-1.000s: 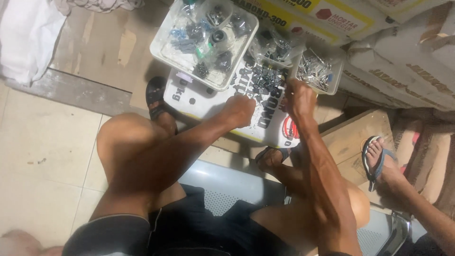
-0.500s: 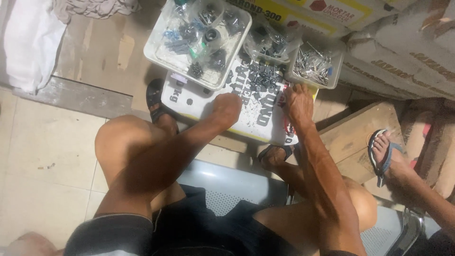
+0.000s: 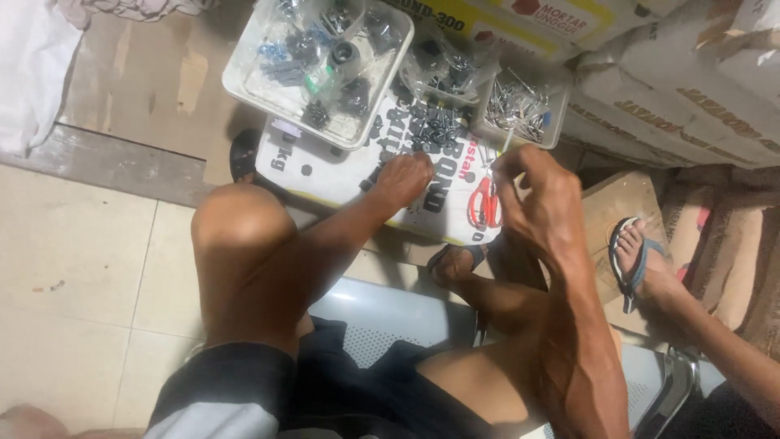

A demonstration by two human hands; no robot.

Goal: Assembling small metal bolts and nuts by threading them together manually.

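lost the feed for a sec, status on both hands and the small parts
Left hand down on the pile of small dark parts on the white sack. Right hand raised, fingers pinched, contents unclear. Red scissors beside it.

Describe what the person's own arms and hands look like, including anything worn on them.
Both arms are bare from the hand up as far as the view shows, with no sleeves. The left hand and right hand wear no gloves, and no watch, ring or band shows. The right forearm looks lean and sinewy, with raised veins.
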